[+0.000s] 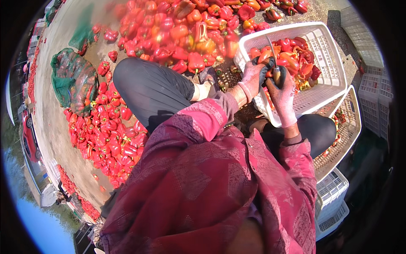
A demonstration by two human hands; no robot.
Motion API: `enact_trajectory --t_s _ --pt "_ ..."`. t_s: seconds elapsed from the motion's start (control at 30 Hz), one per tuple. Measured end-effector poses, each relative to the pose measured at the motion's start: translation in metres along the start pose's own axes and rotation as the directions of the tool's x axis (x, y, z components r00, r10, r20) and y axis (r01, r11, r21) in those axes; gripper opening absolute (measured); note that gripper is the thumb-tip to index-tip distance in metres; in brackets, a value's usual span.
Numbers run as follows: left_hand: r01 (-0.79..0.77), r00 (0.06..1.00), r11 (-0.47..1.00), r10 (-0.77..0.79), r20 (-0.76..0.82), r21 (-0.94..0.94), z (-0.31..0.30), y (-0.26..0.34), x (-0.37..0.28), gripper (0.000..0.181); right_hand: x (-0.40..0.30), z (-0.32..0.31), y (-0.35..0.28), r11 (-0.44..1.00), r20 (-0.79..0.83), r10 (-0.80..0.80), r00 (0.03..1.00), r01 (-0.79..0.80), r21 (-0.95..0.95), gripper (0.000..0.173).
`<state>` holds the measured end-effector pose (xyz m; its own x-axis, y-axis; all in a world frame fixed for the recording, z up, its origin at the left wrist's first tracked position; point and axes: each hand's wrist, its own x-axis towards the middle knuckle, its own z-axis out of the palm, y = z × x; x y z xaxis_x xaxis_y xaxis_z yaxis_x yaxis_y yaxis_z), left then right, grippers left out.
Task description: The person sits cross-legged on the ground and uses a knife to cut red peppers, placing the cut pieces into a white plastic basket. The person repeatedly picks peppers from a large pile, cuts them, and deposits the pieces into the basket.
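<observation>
Over the near left edge of a white plastic crate point(330, 54), both of my gloved hands are close together. My right hand point(280, 92), in a pink glove with dark fingers, is closed on the wooden handle point(277, 75) of a knife, whose thin curved blade point(271, 47) points up and away. My left hand point(255, 74) is beside it with bent fingers against something near the blade; a pepper there is partly hidden, so its hold is unclear. Cut red pepper pieces point(293, 60) lie in the crate below the blade.
Whole red bell peppers point(177, 31) are heaped ahead, with another heap point(111, 136) at my left. A green mesh sack point(74, 81) of peppers lies beyond the left heap. At my right are a second crate point(352, 127) with scraps and stacked white crates point(333, 193). My bent knees flank the work area.
</observation>
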<state>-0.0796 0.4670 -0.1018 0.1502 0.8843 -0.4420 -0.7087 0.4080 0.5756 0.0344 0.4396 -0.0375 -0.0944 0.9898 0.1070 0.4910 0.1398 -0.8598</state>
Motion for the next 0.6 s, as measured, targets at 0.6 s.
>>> enact_trajectory --t_s 0.6 --pt "-0.325 0.945 0.509 0.215 0.248 0.797 -0.008 0.042 0.009 0.076 0.001 -0.014 0.032 0.852 -0.029 0.507 0.862 -0.505 -0.136 0.02"
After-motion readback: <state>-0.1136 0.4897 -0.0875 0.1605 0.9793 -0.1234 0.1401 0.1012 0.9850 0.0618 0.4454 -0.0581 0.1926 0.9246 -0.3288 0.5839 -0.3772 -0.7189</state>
